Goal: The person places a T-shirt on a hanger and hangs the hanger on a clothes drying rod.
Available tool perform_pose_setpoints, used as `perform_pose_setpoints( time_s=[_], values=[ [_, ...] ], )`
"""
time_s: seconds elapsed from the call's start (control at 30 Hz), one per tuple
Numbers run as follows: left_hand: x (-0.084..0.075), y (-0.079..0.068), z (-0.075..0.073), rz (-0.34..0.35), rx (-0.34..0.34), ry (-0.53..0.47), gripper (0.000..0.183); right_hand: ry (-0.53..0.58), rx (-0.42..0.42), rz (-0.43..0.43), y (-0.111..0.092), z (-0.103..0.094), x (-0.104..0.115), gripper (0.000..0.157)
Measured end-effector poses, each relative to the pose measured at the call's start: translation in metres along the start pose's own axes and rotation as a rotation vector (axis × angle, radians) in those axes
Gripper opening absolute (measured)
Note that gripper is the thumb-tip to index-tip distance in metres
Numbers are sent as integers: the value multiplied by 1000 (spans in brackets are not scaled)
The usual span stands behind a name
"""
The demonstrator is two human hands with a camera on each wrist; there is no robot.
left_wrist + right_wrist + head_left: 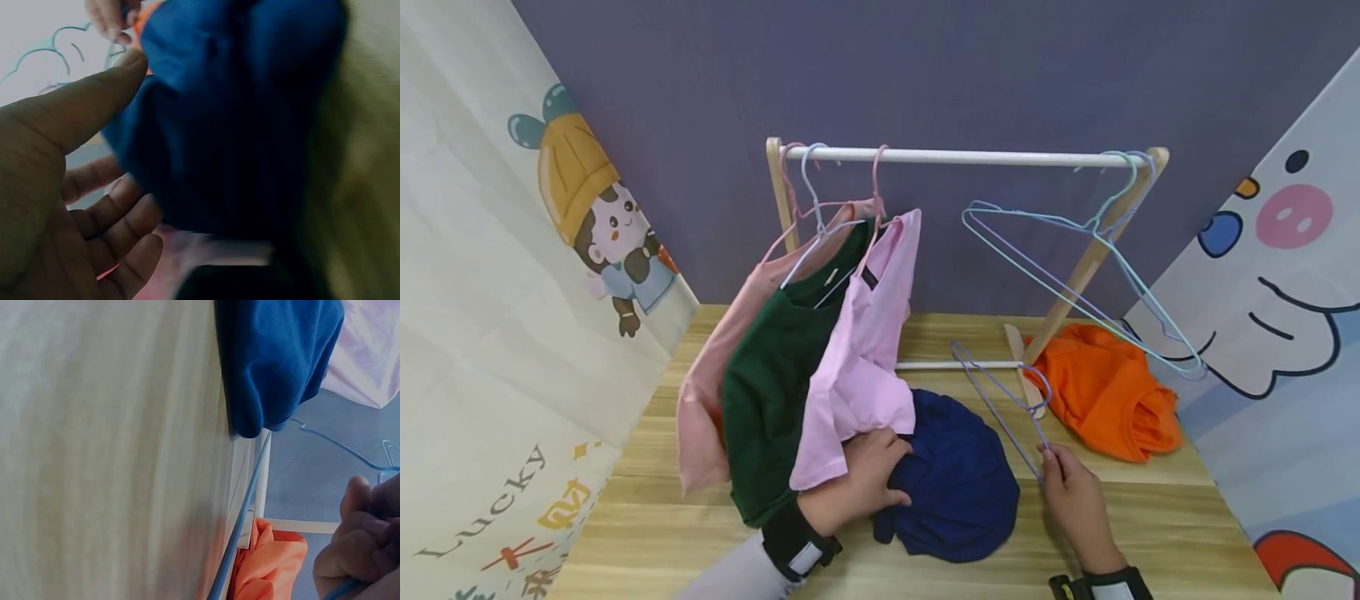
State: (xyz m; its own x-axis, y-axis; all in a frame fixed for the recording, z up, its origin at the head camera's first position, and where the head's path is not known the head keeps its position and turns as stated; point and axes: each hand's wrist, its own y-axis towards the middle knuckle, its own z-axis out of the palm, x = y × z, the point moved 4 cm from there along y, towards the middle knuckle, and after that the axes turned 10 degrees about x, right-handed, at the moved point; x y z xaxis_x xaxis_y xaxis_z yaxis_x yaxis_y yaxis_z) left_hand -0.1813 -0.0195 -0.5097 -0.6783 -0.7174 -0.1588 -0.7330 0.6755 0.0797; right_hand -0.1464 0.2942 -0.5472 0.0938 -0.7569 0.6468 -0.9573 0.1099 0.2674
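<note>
My left hand (868,475) is at the left side of a crumpled navy blue garment (958,483) on the table. In the left wrist view its thumb and fingers are spread apart beside the navy cloth (212,125). My right hand (1075,500) pinches one end of a purple hanger (992,408), just right of the garment. That hanger is tilted, its hook pointing toward the rack. In the right wrist view the right hand's fingers (356,550) curl round the hanger's bar. A light pink shirt (868,358) hangs right above the left hand.
A rack with a white rail (985,157) stands at the back. A salmon pink top (707,408) and a dark green top (775,375) hang at its left. Two bare hangers (1097,233) hang at its right. An orange garment (1105,392) lies on the table (1180,517).
</note>
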Motion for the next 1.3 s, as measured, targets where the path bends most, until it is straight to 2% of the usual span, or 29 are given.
perform_pose_setpoints(
  time_s=[0.13, 0.27, 0.33, 0.43, 0.53, 0.67, 0.73, 0.8, 0.93, 1.0, 1.13, 1.3],
  values=[
    [3, -3, 11, -6, 15, 17, 64, 12, -9, -16, 0, 0, 1, 13],
    [4, -3, 17, 20, 51, 22, 41, 16, -20, -20, 0, 0, 1, 13],
    [6, -3, 19, 37, 45, 27, 28, 19, -18, -14, 0, 0, 1, 13],
    [10, -4, 21, 51, -9, -18, 17, 16, -12, -3, 1, 1, 1, 12],
    [12, -3, 18, 35, -98, -131, 14, 17, -2, 3, 1, 1, 0, 12],
    [11, -1, 5, 8, -254, -293, 12, 26, 0, -2, 1, 2, -1, 12],
    [9, 0, -2, -14, -303, -363, 10, 32, -2, -6, 1, 2, -1, 12],
    [8, 3, -8, -68, -297, -442, 9, 39, -2, -3, 1, 2, -1, 12],
    [6, 7, -24, -189, -202, -632, 15, 37, 7, 7, 0, 2, 0, 12],
    [5, 8, -35, -223, -172, -717, 20, 29, 15, 15, 0, 2, 0, 12],
    [1, 11, -62, -227, -185, -835, 27, 17, 32, 43, -2, 4, -1, 12],
    [-1, 16, -95, -210, -263, -924, 18, 27, 50, 79, -4, 4, -3, 13]
  ],
)
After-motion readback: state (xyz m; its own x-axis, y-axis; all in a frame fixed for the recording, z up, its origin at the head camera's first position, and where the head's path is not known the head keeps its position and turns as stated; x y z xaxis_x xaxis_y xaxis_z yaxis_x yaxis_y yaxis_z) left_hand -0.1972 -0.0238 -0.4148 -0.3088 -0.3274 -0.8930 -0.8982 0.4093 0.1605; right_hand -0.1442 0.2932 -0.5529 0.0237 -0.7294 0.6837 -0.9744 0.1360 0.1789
